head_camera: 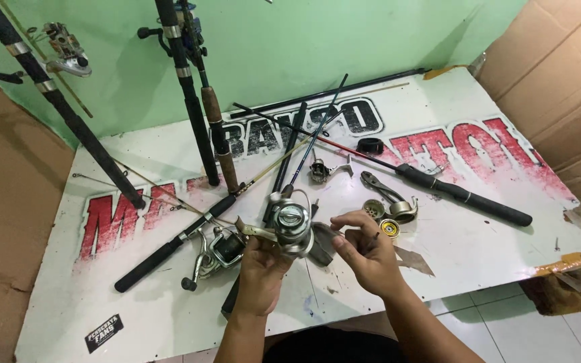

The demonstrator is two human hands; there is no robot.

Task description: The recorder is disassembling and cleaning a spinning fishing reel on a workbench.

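Observation:
My left hand grips a silver spinning reel body just above the near part of the white table. My right hand hovers right of the reel with fingertips pinched on a small dark part, too small to identify. Just beyond my right hand lie a round metal spool, a small yellow-centred round part and pliers. Another reel, mounted on a black rod, rests on the table left of my left hand.
Several fishing rods lie across the table, one with a thick black handle at right. More rods with reels lean against the green wall behind. A small reel piece and a black ring lie mid-table. Cardboard stands at right.

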